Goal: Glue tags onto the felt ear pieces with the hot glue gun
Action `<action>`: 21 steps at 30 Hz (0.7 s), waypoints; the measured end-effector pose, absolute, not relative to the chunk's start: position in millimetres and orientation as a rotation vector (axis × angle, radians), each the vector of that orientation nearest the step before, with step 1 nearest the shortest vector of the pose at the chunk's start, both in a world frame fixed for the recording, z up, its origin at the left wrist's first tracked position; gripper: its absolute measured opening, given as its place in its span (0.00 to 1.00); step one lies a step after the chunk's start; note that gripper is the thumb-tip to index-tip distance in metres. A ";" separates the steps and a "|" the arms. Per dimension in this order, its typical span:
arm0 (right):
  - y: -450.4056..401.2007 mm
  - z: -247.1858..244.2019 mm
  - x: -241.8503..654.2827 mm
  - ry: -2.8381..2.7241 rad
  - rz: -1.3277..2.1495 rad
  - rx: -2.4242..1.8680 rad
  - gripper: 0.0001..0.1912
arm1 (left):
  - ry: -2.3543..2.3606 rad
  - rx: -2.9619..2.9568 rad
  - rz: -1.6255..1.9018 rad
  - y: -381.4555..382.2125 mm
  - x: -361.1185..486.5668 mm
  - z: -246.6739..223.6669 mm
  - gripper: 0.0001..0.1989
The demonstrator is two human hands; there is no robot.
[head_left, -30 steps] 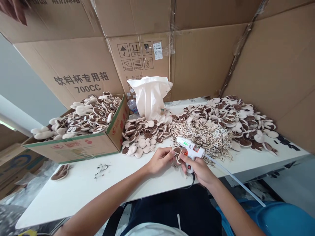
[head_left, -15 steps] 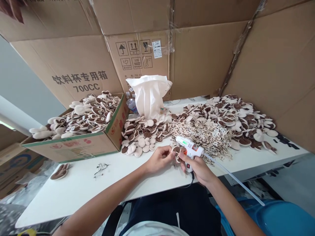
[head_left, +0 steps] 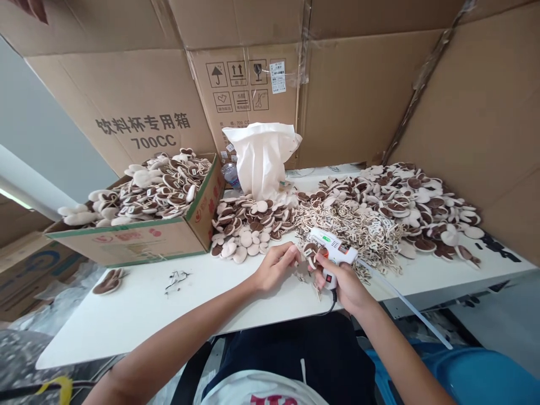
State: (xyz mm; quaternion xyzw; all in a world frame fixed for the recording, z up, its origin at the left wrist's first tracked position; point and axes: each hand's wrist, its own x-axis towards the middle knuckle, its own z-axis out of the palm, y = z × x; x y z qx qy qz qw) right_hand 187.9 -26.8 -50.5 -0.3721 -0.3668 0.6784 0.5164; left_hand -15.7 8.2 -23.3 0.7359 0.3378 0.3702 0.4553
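Note:
My right hand (head_left: 348,284) is wrapped round a white hot glue gun (head_left: 335,250), a long glue stick (head_left: 405,304) trailing from its rear. Thumb and fingers of that hand also pinch a small brown-and-cream plush piece (head_left: 311,253) with a cord, close to the gun's front. Just left of it, my left hand (head_left: 276,267) is closed with thumb and fingers together; whatever is between the fingertips is too small to make out. Behind both hands lies a heap of thin cream cord loops (head_left: 350,225) with small tags.
A cardboard box (head_left: 139,244) full of plush pieces stands at left. More brown-and-cream pieces lie in piles in the middle (head_left: 247,236) and at right (head_left: 422,208). A white bag (head_left: 264,157) stands behind. One piece (head_left: 108,281) and dark scraps (head_left: 176,281) lie on the white table (head_left: 139,315).
My left hand has come away from the plush piece, leaving it in my right hand beside the glue gun. The whole view has shifted slightly.

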 end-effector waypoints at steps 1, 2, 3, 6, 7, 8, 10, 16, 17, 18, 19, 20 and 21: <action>-25.8 -51.6 188.3 -0.848 1.635 -0.878 0.18 | 0.843 1.808 0.913 8.9 -16.2 -24.5 0.26; -24.9 -52.8 188.7 -0.823 1.640 -0.866 0.18 | 0.848 1.796 0.911 9.5 -16.4 -25.8 0.25; -24.2 -53.9 188.9 -0.804 1.644 -0.859 0.18 | 0.853 1.783 0.910 10.0 -16.2 -27.2 0.24; -22.8 -56.0 189.0 -0.772 1.656 -0.853 0.17 | 0.838 1.745 0.913 10.7 -14.3 -30.4 0.21; -22.7 -56.2 188.8 -0.769 1.659 -0.847 0.17 | 0.822 1.733 0.915 10.9 -13.5 -30.9 0.20; -22.7 -56.1 188.5 -0.770 1.662 -0.839 0.17 | 0.803 1.723 0.916 11.0 -12.8 -31.3 0.20; -23.2 -55.3 187.7 -0.779 1.663 -0.824 0.16 | 0.783 1.716 0.907 11.3 -11.9 -31.6 0.21; -26.6 -52.0 186.0 -0.858 1.679 -0.845 0.15 | 0.908 1.713 0.870 11.3 -11.9 -33.3 0.17; -27.3 -51.8 185.9 -0.877 1.675 -0.851 0.16 | 0.927 1.706 0.873 10.9 -11.7 -33.2 0.15; -27.8 -51.6 185.7 -0.890 1.666 -0.858 0.16 | 0.943 1.703 0.878 10.3 -11.4 -32.9 0.14; -28.2 -51.6 185.5 -0.895 1.654 -0.867 0.16 | 0.954 1.704 0.882 9.6 -10.9 -32.2 0.12; -28.5 -51.5 185.1 -0.893 1.640 -0.877 0.16 | 0.966 1.711 0.887 8.8 -10.3 -31.2 0.12; -28.5 -51.4 184.7 -0.885 1.628 -0.887 0.17 | 0.982 1.722 0.895 8.1 -9.8 -30.2 0.12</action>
